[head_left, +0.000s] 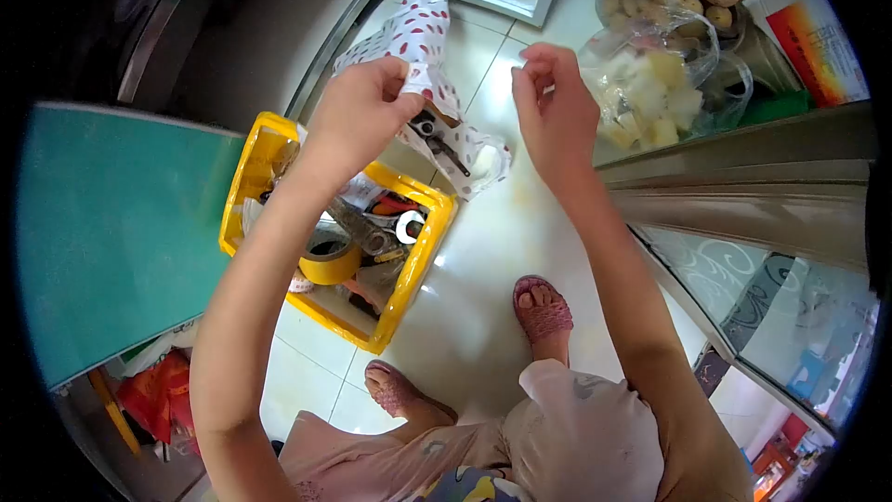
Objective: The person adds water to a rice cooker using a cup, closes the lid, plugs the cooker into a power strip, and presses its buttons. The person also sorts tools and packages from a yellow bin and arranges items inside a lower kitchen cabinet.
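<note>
Your left hand [358, 116] pinches the spotted bag [423, 33] near the yellow box [413, 293]. Your right hand [560, 121] touches nothing, fingers curled, leaving a narrow gap.

From my end, I see the left hand [367, 112] pinching a bag [423, 33] beyond the crate [417, 276], a dark tool [439, 141], perhaps a wrench, at the bag's mouth; the right hand [557, 116] hovers half-curled, right of the crate.

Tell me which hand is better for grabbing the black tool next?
Probably the right hand: it looks empty, while the left hand is busy pinching the dotted bag near the black tool.
</note>
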`<state>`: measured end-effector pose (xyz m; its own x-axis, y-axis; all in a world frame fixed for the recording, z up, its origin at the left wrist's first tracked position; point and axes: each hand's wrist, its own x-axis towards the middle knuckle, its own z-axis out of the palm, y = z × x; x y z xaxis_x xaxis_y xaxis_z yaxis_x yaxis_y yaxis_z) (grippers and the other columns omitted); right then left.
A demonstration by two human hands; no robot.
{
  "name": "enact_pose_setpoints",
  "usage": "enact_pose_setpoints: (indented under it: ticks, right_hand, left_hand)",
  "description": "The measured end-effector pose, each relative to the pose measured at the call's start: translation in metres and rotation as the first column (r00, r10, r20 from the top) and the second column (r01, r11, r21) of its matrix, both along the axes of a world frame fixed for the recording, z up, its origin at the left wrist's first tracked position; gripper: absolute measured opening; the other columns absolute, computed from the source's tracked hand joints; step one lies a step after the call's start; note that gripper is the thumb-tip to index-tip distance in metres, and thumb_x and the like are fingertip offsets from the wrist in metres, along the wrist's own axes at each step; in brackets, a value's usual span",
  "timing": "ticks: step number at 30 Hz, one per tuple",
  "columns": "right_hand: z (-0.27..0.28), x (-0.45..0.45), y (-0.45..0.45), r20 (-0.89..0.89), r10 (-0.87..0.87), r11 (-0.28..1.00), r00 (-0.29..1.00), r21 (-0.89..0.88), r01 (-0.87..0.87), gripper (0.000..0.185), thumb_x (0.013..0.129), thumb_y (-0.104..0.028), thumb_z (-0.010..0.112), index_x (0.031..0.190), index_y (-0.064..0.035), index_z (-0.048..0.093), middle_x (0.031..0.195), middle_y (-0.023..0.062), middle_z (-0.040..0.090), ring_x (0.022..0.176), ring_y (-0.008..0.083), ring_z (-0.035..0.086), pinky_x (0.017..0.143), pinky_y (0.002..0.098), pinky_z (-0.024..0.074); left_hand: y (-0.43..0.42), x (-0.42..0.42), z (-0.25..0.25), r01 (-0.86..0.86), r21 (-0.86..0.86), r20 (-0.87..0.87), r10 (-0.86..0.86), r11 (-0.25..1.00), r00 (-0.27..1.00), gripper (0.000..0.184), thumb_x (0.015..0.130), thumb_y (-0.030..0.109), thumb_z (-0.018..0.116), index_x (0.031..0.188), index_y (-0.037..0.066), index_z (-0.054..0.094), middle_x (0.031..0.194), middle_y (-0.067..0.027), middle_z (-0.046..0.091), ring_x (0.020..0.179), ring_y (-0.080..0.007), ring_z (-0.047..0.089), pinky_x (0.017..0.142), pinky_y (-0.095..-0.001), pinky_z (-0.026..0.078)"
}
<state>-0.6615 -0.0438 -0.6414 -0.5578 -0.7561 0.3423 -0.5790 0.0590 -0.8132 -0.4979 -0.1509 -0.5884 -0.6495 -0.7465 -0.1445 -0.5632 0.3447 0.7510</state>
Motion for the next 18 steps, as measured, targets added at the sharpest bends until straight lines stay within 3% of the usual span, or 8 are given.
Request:
enact_pose_setpoints:
  ticks: [3,5,6,11,13,15,17,18]
  right_hand:
    - [0.005,0.037,0.022,-0.040,0.286,0.957,0.957,-0.042,-0.288,0.011,0.082,-0.014,0.060,0.092,-0.0111,0.057,0.076,0.0063,0.061,0.063,0.0213,0.062,0.056,0.0318,0.0484]
    - [0.001,0.055,0.030,-0.159,0.491,0.870,0.856,0.051,-0.490,0.010,0.081,-0.012,0.061,0.091,-0.0111,0.058,0.078,0.0061,0.061,0.063,0.0214,0.062,0.056,0.0316,0.0488]
    - [0.000,0.063,0.033,-0.008,0.513,0.856,0.858,0.073,-0.512,0.010,0.081,-0.013,0.061,0.091,-0.0117,0.059,0.080,0.0050,0.062,0.064,0.0220,0.062,0.057,0.0319,0.0488]
    - [-0.006,0.097,0.036,0.080,0.658,0.737,0.749,0.136,-0.662,0.020,0.084,-0.018,0.059,0.097,-0.0041,0.056,0.083,0.0132,0.063,0.068,0.0272,0.062,0.061,0.0331,0.0498]
    - [-0.015,0.120,0.026,0.118,0.680,0.691,0.724,0.231,-0.686,0.028,0.086,-0.022,0.058,0.102,0.0002,0.054,0.083,0.0177,0.063,0.070,0.0283,0.063,0.063,0.0332,0.0502]
    - [-0.023,0.136,0.007,0.438,0.608,0.594,0.662,0.302,-0.746,0.041,0.085,-0.028,0.061,0.108,0.0046,0.050,0.079,0.0154,0.062,0.064,0.0206,0.061,0.057,0.0303,0.0482]
    - [-0.025,0.143,-0.014,0.795,0.352,0.493,0.493,0.291,-0.820,0.042,0.085,-0.027,0.063,0.109,0.0051,0.050,0.077,0.0103,0.060,0.057,0.0133,0.056,0.047,0.0254,0.0436]
    - [-0.020,0.145,-0.018,0.823,0.379,0.454,0.422,0.233,-0.860,0.040,0.085,-0.026,0.062,0.107,0.0057,0.050,0.071,0.0046,0.055,0.051,0.0090,0.048,0.042,0.0238,0.0374]
  left_hand:
    - [0.000,0.011,0.011,0.224,-0.047,0.248,-0.206,0.973,0.947,0.030,0.081,0.024,0.065,0.097,0.000,0.063,0.084,-0.0075,0.065,0.073,-0.0120,0.058,0.071,-0.0273,0.047]
    - [0.001,0.035,0.001,0.157,-0.099,0.005,-0.157,0.983,0.988,0.033,0.082,0.024,0.064,0.105,-0.001,0.061,0.093,-0.0109,0.065,0.080,-0.0143,0.060,0.075,-0.0278,0.048]
    - [0.002,0.050,0.003,0.106,-0.072,0.059,-0.102,0.992,0.993,0.035,0.083,0.024,0.063,0.107,-0.001,0.060,0.094,-0.0109,0.065,0.082,-0.0145,0.060,0.076,-0.0277,0.048]
    - [0.002,0.138,0.001,-0.094,-0.160,0.251,0.133,0.983,0.959,0.034,0.086,0.019,0.060,0.111,-0.004,0.058,0.096,-0.0092,0.065,0.086,-0.0149,0.060,0.079,-0.0262,0.047]
    - [0.003,0.170,-0.013,-0.297,-0.103,0.105,0.308,0.949,0.946,0.031,0.084,0.018,0.059,0.107,-0.002,0.061,0.092,-0.0118,0.066,0.083,-0.0167,0.062,0.076,-0.0276,0.048]
    - [0.005,0.196,-0.024,-0.424,-0.050,0.039,0.426,0.904,0.904,0.028,0.083,0.016,0.059,0.105,-0.001,0.062,0.089,-0.0122,0.067,0.081,-0.0167,0.062,0.074,-0.0277,0.048]
    - [0.008,0.212,-0.028,-0.491,-0.032,0.047,0.492,0.870,0.869,0.026,0.083,0.014,0.059,0.105,-0.001,0.063,0.088,-0.0101,0.067,0.079,-0.0149,0.062,0.073,-0.0264,0.048]
    - [0.012,0.213,-0.023,-0.509,0.008,0.053,0.508,0.861,0.860,0.025,0.083,0.013,0.059,0.104,0.000,0.063,0.086,-0.0085,0.066,0.079,-0.0133,0.061,0.073,-0.0255,0.047]
